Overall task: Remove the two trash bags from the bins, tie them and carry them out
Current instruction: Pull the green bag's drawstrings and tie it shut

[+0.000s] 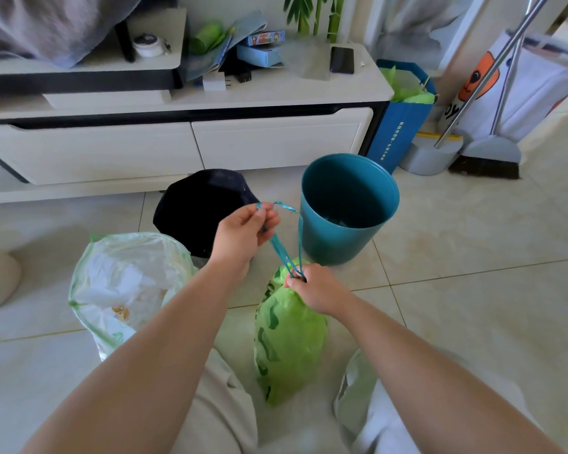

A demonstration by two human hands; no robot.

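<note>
Just in front of the teal bin (348, 208), on the tiled floor (473, 306), a person is working on a green trash bag (289, 339). That bag is lying gathered shut at its neck, its body slumping toward the camera from the bin's base. Their right hand (318, 290) is gripping the bunched neck, fingers closed tight around it where the teal drawstring (284, 253) is coming out. Their left hand (243, 237) is raised left of the bin and is pinching the far end of the drawstring between thumb and fingertips, so the cord is running taut in a loop between the two hands. Left of the teal bin, a black bin (194, 208) is standing partly behind the left hand. Further left and nearer the camera, a second, translucent trash bag (125, 286) is sitting open-mouthed on the floor, showing white crumpled paper inside. Behind the bin, a white low cabinet (184, 145) is running along the wall.
</note>
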